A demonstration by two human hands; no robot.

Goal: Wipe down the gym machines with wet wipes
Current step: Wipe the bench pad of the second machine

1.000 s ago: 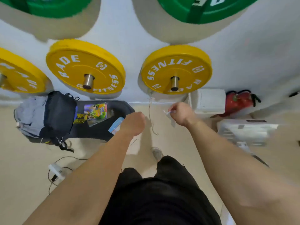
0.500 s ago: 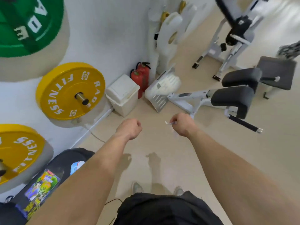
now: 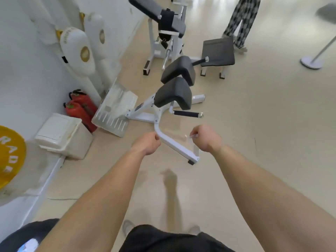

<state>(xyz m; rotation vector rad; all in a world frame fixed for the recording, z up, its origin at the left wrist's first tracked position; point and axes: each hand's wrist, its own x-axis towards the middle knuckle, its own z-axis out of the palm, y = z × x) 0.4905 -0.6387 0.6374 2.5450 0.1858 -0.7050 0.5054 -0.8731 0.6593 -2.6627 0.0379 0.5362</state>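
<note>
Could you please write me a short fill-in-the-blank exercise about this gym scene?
The right hand pinches a thin pale wet wipe; the left hand is curled into a ____.
The nearest dark-padded exercise bench has a tubular frame painted ____.
Beside the white lidded plastic bin are two ____ fire extinguishers.
The round weight plate on the wall is ____.
Missing words: fist; white; red; yellow.

yellow weight plate point(image 3: 12, 157) at left edge: white letters "rade", rest cut off or blurred. white strike pad point(image 3: 78, 51): small gold wording along top rim, illegible. hyperextension bench point(image 3: 172, 93): grey sticker on white frame, unreadable. no other legible txt.
</note>
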